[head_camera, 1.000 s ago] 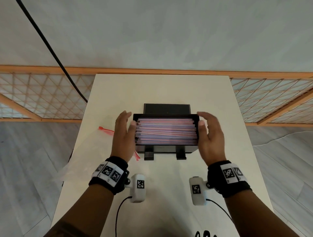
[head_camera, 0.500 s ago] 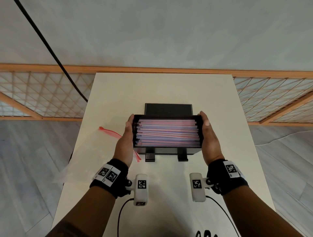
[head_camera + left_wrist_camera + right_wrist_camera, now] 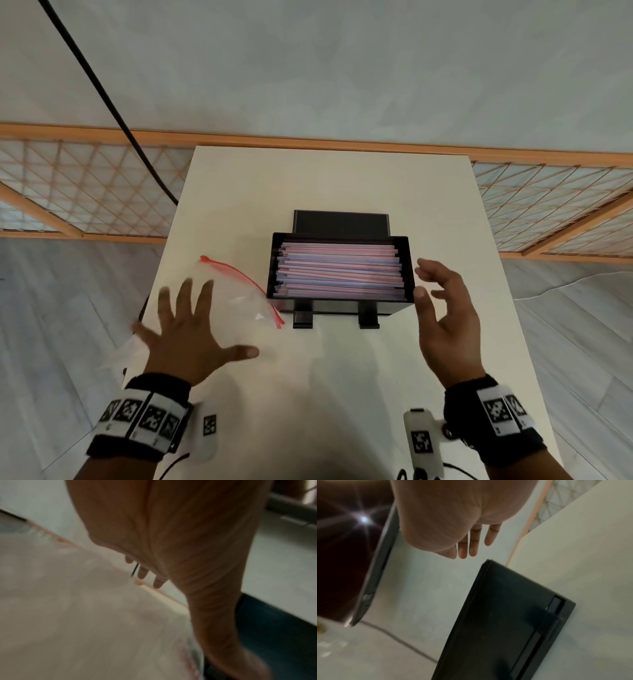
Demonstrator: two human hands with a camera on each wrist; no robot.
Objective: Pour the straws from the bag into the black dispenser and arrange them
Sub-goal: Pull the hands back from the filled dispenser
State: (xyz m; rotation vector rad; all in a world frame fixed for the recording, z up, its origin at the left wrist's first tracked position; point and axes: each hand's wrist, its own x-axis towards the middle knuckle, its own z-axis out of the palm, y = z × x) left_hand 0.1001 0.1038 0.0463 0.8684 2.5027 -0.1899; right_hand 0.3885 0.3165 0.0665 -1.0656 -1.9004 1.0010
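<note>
On the pale smooth counter [image 3: 342, 185] sits the boxy black plastic dispenser [image 3: 340, 305], its open top packed with thin pink and purple straws [image 3: 339, 270] lying crosswise. Just left of it lies the crinkly clear plastic bag [image 3: 236, 298] with a red zip strip, looks emptied. Left hand [image 3: 186, 339] is splayed flat over the bag, holding nothing. Right hand [image 3: 445, 315] hangs loose and released just right of the box. Right wrist view shows the dispenser's smooth matte side wall [image 3: 505, 615], hidden from overhead; left wrist view is mostly blurry palm.
</note>
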